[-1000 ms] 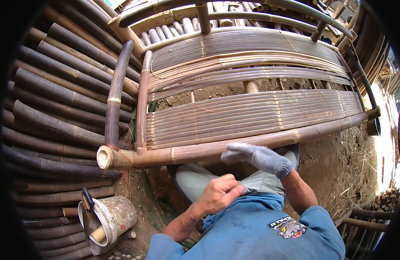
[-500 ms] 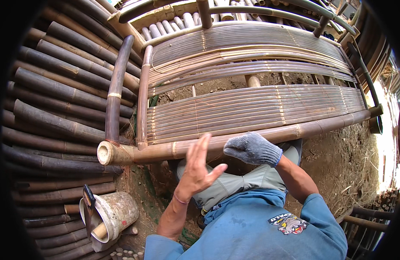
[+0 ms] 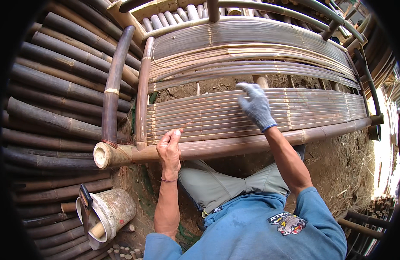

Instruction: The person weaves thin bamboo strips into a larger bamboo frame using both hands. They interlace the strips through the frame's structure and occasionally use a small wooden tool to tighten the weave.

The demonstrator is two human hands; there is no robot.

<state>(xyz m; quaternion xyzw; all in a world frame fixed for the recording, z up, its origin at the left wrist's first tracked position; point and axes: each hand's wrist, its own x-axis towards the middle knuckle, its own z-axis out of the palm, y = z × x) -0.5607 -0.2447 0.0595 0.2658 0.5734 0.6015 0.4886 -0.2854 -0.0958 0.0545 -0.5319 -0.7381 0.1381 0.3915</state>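
My bare left hand (image 3: pixel 169 149) is closed in a pinch above the front pole of a bamboo bench frame (image 3: pixel 234 146). A short thin reddish string (image 3: pixel 188 123) sticks out from between its thumb and finger. My right hand (image 3: pixel 256 108), in a grey knitted glove with a blue cuff, is over the front band of bamboo slats (image 3: pixel 234 117), its fingers apart and nothing seen in them. Another fine reddish string (image 3: pixel 211 103) lies across these slats, left of the glove. Behind the gap, loose thin bamboo strips (image 3: pixel 252 69) run along the frame.
Dark bamboo poles (image 3: pixel 66 89) are piled on the left. A dirty white bucket (image 3: pixel 117 210) holding a black-handled saw (image 3: pixel 86 197) and a bamboo piece stands at lower left. Curved bamboo rails (image 3: pixel 269 12) rise at the back. Straw litters the dirt floor (image 3: pixel 334 169) on the right.
My left hand has moved left and forward from an open pose and now pinches the string. My gloved hand has reached forward over the slats.
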